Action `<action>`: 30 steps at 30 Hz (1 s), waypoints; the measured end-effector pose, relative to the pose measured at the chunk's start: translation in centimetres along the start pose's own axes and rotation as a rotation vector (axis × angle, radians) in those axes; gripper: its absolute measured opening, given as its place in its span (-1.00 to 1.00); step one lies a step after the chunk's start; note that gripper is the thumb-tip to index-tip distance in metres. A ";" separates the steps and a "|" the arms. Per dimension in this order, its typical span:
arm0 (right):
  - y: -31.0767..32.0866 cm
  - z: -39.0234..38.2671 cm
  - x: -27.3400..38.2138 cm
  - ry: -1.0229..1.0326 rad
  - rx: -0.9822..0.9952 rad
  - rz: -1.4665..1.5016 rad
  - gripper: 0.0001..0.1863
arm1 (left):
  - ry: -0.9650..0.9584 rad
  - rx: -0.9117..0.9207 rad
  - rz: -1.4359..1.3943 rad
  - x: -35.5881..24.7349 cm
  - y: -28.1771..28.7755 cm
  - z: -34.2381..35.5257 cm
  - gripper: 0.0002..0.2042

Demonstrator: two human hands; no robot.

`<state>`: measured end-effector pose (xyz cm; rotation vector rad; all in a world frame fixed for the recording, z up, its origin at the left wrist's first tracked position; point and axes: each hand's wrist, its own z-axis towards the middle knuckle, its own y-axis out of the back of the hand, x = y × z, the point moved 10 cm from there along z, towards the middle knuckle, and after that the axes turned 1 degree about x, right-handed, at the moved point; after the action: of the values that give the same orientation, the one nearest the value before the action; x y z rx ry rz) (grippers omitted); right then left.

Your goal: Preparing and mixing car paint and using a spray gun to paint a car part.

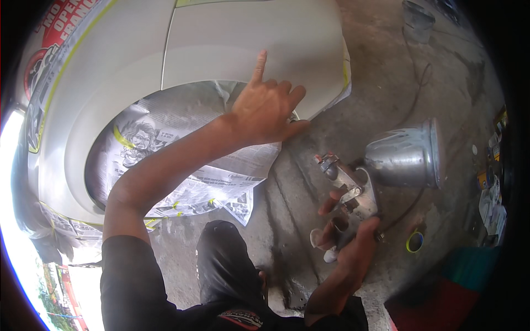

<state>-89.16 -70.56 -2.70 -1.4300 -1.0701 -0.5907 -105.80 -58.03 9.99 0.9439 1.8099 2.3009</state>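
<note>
My left hand (269, 105) reaches out over a smooth silver-grey car body panel (221, 47), just above its wheel arch. The index finger is stretched out, the other fingers are partly bent and the thumb stands apart; nothing is held. Whether the fingertip touches the paint, I cannot tell. Off to the right, my right hand (356, 251) is wrapped round the handle of a metal spray gun (359, 193). A large metal paint cup (403, 154) is attached to the gun and leans to the right. Newspaper (221, 174) covers the wheel opening.
Yellow-green masking tape (61, 83) edges the bodywork. On the concrete floor (364, 71) lie a yellow tape roll (414, 241) and a dark hose (422, 83). A metal bucket (418, 22) stands at the far right. My knee (226, 265) is below the newspaper.
</note>
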 end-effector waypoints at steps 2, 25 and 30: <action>-0.1 0.1 0.2 0.012 0.003 -0.002 0.04 | -0.031 -0.029 0.016 0.3 0.2 -0.2 -0.45; 0.0 0.2 -0.6 -0.033 -0.009 0.066 0.01 | -0.123 0.206 0.065 1.7 0.1 -2.5 -0.51; 0.1 0.1 -0.7 -0.035 -0.005 0.034 0.00 | -0.143 0.142 0.118 2.6 0.6 -2.0 -0.52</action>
<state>-89.44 -70.60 -3.38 -1.4645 -1.0700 -0.5458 -108.70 -58.92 11.40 1.2333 1.9260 2.1279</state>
